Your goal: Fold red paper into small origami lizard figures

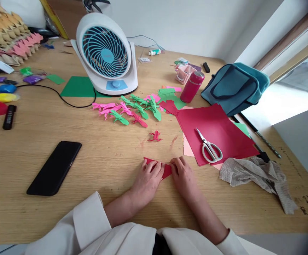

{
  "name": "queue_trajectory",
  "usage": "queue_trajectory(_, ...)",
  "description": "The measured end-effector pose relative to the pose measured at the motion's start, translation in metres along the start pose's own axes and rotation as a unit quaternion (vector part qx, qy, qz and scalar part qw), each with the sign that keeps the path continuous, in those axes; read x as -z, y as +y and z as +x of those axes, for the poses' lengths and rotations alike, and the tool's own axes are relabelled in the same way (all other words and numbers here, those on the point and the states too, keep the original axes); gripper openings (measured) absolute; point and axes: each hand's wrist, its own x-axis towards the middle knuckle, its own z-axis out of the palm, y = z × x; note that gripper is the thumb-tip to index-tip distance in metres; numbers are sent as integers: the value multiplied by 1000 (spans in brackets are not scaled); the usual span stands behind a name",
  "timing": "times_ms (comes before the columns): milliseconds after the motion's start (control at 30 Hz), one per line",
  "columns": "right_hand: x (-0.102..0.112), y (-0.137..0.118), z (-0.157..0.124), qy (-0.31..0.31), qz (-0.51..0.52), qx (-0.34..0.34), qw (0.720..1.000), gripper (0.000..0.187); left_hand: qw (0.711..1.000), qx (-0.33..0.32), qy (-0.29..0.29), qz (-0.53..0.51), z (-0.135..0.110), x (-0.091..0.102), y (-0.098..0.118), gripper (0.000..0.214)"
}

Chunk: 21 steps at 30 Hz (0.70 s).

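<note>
A small folded piece of red paper lies on the table in front of me. My left hand covers much of it, the bent fingers gripping it against the wood. At its right end, my right hand pinches the edge between thumb and fingers. Just beyond them sits a small red folded-paper figure with thin legs. Farther back, several similar green paper figures and pink paper figures lie in a loose cluster. The fold lines under my fingers are hidden.
Scissors rest on large red sheets to the right, near a crumpled cloth. A black phone lies left. Behind stand a fan, a red bottle and a teal bag.
</note>
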Motion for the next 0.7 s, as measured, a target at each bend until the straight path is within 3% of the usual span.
queue_trajectory(300,6,-2,-6,8,-37,-44,998,19,998,-35,-47,8,1,4,-5,45)
queue_trajectory(467,13,-1,-9,32,-21,-86,996,21,999,-31,-41,2,0,8,-4,45)
queue_trajectory(700,13,-10,-4,-8,-19,-134,991,18,998,-25,-51,1,-6,8,0,52)
